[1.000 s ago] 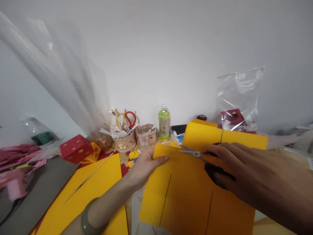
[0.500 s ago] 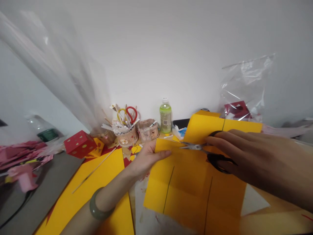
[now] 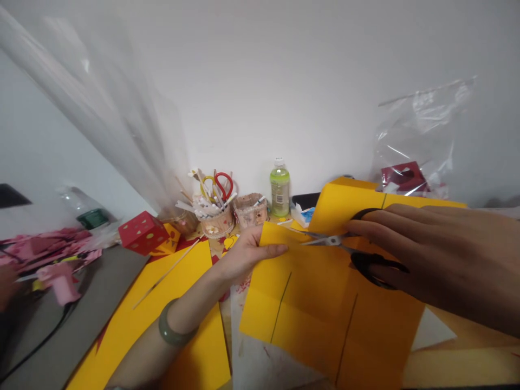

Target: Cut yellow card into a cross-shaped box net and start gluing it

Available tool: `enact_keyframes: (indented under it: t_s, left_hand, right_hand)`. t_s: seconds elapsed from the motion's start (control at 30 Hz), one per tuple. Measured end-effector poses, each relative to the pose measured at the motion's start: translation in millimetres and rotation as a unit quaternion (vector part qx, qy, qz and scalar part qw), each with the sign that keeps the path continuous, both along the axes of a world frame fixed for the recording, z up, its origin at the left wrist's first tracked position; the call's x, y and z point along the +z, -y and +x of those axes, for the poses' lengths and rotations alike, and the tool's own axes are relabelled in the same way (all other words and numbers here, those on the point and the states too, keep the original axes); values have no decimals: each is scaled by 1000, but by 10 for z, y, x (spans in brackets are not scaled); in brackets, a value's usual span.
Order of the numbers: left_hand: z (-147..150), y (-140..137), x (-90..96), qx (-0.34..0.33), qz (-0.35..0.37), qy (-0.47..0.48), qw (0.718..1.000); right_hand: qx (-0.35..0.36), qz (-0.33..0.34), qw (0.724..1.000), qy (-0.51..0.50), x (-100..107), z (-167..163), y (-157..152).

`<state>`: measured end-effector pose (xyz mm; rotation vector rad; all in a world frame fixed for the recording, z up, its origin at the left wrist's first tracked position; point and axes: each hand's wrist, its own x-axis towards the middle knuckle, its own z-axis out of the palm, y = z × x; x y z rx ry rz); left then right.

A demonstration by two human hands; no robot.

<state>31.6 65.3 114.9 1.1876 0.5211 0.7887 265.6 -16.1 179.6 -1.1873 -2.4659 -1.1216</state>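
My left hand [image 3: 254,250] pinches the far left corner of a yellow sheet of card [image 3: 300,292], thumb on top. Dark pencil-like lines run across the card. In my right hand [image 3: 430,254] is a pair of scissors [image 3: 333,241] with black handles, its blades parted and pointing left toward my left hand. The blades sit at a cut in the card, and a strip of it stands raised behind them. My right thumb and fingers are in the handle loops.
Behind stand a bottle of green liquid [image 3: 279,189], a decorated cup [image 3: 217,223] of sticks and red-handled scissors, and a small basket [image 3: 251,211]. Leftward are a red box [image 3: 143,233], another yellow sheet [image 3: 162,303] and a pink glue gun [image 3: 63,284]. Clear plastic [image 3: 422,130] stands at right.
The scissor blades have opened wider at the cut. The whole view has shifted slightly, and a bit of another hand now shows at the far left edge.
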Motion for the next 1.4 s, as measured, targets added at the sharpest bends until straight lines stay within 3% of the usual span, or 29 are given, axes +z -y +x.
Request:
enact_keyframes:
  t_s: [0.2,0.5,0.67,0.97,1.23,1.4]
  left_hand:
    - [33,78,41,40,-3,-63,997]
    - [69,69,-9,18,75,-46,996]
    - [73,63,-29,38,124,-66,989]
    - [66,51,-29,19,122,-40,992]
    - [60,46,-5,14,156,-47,987]
    - [61,69,43,22,154,-52,986]
  right_hand:
    - [-7,-37,999,-18,-88,-10,16]
    - [-6,10,1000,-12,-170,-57,45]
    - [-28,-16,999,-8,-183,-71,21]
    - [-17,-92,994,-57,-183,-32,-8]
    - [43,-26,997,-51,-167,-33,-61]
    - [27,-19,998,-54,-175,-46,-68]
